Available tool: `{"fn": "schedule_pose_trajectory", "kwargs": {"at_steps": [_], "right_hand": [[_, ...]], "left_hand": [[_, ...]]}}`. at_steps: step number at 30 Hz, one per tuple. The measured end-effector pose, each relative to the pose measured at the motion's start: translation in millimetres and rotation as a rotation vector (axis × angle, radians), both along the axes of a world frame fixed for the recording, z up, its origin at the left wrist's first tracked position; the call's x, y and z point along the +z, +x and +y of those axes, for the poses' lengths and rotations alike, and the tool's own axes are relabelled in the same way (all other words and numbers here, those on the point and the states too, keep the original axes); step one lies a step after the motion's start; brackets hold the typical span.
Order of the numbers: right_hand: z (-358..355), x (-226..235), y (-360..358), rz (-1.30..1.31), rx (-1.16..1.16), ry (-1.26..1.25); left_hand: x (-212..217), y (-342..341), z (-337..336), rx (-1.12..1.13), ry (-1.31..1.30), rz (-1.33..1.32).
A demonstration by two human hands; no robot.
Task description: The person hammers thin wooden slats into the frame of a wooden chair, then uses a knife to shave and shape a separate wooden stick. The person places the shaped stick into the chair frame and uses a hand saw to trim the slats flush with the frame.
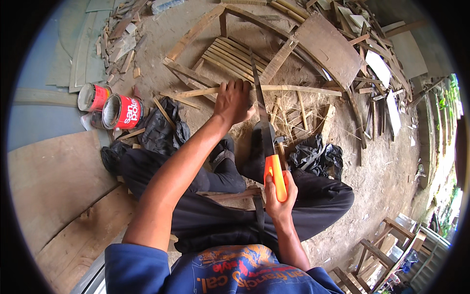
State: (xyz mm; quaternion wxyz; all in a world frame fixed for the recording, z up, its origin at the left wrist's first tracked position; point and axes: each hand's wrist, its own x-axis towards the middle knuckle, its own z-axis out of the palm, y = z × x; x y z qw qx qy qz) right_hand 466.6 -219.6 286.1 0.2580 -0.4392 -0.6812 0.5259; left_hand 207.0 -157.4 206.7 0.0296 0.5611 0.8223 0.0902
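My right hand is closed round the orange handle of a hand saw. Its dark blade points away from me and crosses a thin wooden strip. My left hand is closed over that strip, just left of the blade. The strip lies roughly level from left to right in front of my knees. Whether the teeth are in the wood cannot be made out. A hammer lies just right of the blade, partly hidden.
Beyond the strip stands a wooden frame with a slatted piece. Two red paint cans stand at left. Black plastic lies by my right knee. Scrap wood is piled at far right, and a wooden stool sits near right.
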Motion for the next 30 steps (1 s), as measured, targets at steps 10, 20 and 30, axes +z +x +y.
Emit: {"fn": "schedule_pose_trajectory", "kwargs": {"at_steps": [10, 20, 30], "right_hand": [[-3.1, 8.2, 1.5, -0.044, -0.011, -0.033], [-14.8, -2.2, 16.1, -0.008, 0.010, 0.021], [-2.2, 1.1, 13.8, 0.027, 0.006, -0.050]], "left_hand": [[3.2, -0.5, 0.1, -0.014, -0.013, -0.038], [-1.7, -3.2, 1.6, -0.009, -0.006, -0.057], [-2.5, -4.4, -3.6, -0.050, -0.027, -0.024]]}}
